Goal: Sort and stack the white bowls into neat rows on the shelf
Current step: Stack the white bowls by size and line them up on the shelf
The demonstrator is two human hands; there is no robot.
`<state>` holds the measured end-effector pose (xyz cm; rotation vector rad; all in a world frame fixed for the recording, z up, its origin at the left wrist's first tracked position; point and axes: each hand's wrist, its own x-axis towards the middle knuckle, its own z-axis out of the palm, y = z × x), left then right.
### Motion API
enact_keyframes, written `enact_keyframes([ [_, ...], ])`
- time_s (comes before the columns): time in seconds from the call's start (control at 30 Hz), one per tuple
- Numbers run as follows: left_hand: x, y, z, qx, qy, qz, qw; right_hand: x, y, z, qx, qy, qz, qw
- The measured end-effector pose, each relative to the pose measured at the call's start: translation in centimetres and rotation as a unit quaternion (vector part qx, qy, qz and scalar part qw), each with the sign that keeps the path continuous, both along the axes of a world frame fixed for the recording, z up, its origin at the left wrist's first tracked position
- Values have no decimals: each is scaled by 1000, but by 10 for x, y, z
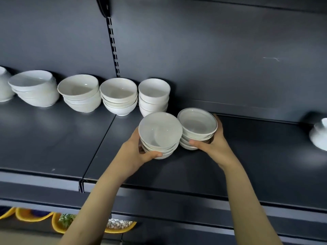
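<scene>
The left hand grips a stack of white bowls, with the thumb curled across its near side and the other fingers hidden behind. Just beside it, the right hand holds a second stack — thumb in front, fingertips round the far rim. Both are over the middle of the shelf, near the back row of stacks. Bare shelf stretches right — toward a lone bowl.

Bare hands and bare forearms.
The left hand and right hand are uncovered; the left forearm and right forearm are slender, smooth and unclothed down to the lower edge of view.
</scene>
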<state>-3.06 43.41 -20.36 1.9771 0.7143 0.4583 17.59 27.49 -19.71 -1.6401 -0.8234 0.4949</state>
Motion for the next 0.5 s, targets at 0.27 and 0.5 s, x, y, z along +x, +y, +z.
enact_keyframes([
  [0.27, 3, -6, -2, 1, -10, 13, 1000, 2, -5, -7, 21, 27, -31, 999],
  [0.5, 7, -6, -4, 0, -24, 8, 1000, 0, -11, -10, 29, 31, -51, 998],
])
